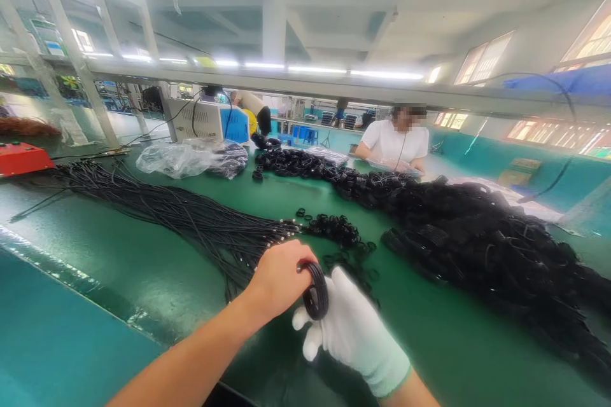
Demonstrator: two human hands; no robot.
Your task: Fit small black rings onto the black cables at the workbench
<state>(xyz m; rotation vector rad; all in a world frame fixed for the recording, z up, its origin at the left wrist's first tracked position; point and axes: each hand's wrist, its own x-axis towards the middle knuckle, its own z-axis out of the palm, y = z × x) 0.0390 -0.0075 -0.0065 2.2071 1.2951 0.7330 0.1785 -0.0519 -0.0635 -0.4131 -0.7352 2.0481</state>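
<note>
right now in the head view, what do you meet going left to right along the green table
red box → bundle of straight black cables → clear plastic bag → left hand gripping a coiled black cable → white-gloved right hand → big heap of coiled black cables

- No text, label, brand, number or sign can be read anywhere.
- The white and blue box-shaped machine (210,119) at the far table edge shows no legible marking.
</note>
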